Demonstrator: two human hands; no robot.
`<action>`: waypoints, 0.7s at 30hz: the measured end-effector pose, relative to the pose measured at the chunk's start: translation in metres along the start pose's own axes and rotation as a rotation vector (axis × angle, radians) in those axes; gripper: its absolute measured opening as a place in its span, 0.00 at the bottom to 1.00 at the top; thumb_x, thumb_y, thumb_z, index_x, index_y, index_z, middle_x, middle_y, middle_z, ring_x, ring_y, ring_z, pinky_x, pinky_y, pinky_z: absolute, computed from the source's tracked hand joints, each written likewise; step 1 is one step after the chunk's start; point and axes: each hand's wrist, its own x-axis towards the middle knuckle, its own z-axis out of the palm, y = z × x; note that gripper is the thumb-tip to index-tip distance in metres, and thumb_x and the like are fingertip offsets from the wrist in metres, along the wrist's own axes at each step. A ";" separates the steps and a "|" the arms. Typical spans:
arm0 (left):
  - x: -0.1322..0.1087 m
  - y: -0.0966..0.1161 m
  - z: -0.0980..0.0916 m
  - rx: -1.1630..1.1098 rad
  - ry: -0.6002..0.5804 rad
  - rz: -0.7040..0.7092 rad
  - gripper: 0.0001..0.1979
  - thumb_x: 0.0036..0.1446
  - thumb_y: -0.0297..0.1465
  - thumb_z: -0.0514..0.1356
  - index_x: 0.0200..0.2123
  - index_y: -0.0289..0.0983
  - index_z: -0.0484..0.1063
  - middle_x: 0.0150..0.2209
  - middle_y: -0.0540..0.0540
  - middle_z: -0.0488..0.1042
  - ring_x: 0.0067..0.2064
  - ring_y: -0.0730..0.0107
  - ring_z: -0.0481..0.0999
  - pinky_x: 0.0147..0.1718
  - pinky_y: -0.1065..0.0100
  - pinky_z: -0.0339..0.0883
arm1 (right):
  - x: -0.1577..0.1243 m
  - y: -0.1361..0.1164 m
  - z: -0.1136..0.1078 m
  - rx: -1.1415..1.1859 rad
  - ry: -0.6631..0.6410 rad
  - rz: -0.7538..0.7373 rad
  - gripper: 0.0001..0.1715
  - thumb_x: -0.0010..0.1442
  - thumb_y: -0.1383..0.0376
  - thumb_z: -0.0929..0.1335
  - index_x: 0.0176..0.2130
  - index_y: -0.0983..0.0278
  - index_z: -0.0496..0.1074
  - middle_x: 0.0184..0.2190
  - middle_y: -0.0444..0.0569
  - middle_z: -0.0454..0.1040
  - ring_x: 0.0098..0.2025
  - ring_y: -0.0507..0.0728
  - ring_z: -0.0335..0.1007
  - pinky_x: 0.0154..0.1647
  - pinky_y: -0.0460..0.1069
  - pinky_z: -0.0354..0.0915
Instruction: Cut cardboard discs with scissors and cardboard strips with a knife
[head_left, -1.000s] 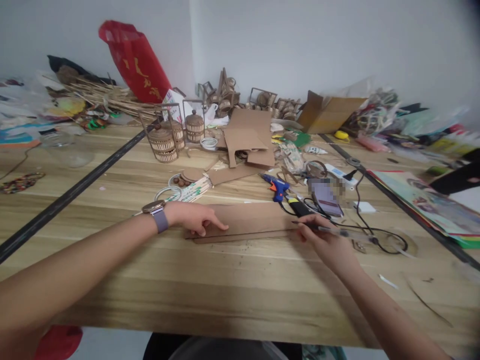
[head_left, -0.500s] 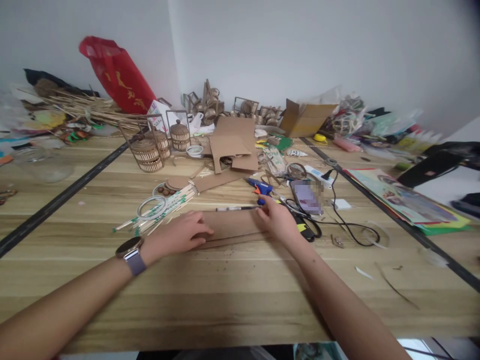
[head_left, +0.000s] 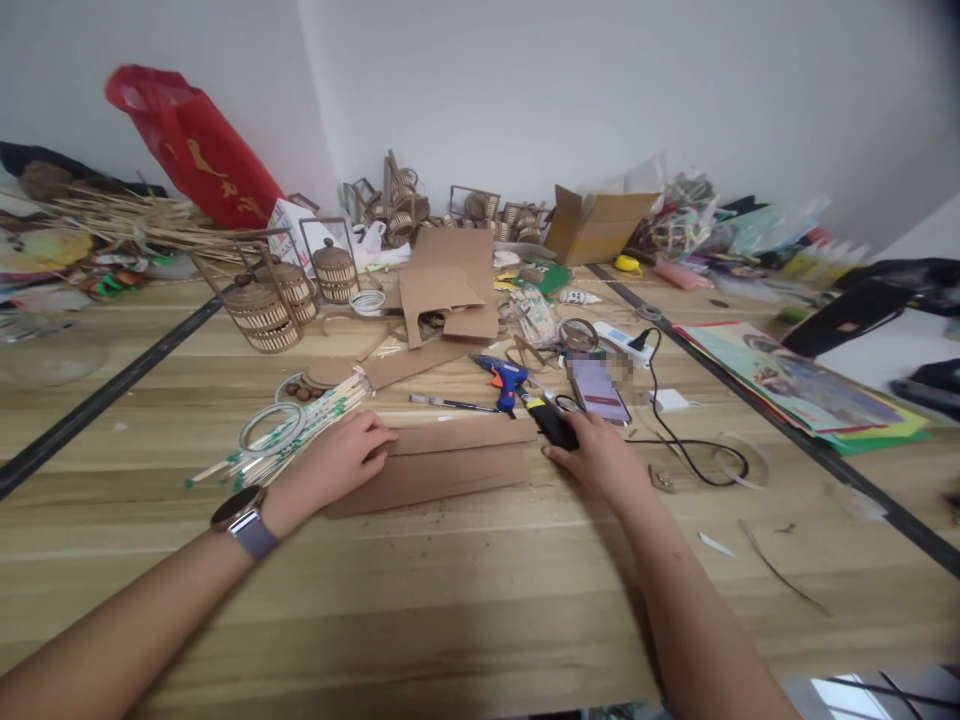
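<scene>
A long brown cardboard strip [head_left: 450, 465] lies flat on the wooden table [head_left: 450, 600] in front of me. My left hand [head_left: 341, 458], with a watch on the wrist, rests on the strip's left end with its fingers curled over the edge. My right hand [head_left: 596, 455] is at the strip's right end, its fingers closed around a black utility knife [head_left: 551, 420]. A pen [head_left: 448, 403] lies loose on the table just behind the strip.
A blue glue gun [head_left: 501, 375], a phone [head_left: 596, 388] and a black cable [head_left: 690, 445] lie behind my right hand. Bundled sticks [head_left: 289, 432] and tape rings sit at the left. Woven baskets [head_left: 262, 305], cardboard pieces [head_left: 446, 285] and a red bag [head_left: 187, 150] crowd the back.
My right hand put the pen down behind the strip and moved right onto the black utility knife. My left hand slid to the strip's left end. The view turned to the right.
</scene>
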 end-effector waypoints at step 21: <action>-0.014 0.038 0.034 0.080 0.149 -0.102 0.19 0.69 0.38 0.52 0.52 0.37 0.77 0.56 0.33 0.72 0.56 0.44 0.71 0.54 0.44 0.68 | -0.007 -0.027 -0.024 1.446 -0.037 0.385 0.19 0.55 0.49 0.72 0.36 0.60 0.69 0.26 0.44 0.75 0.20 0.53 0.70 0.18 0.46 0.69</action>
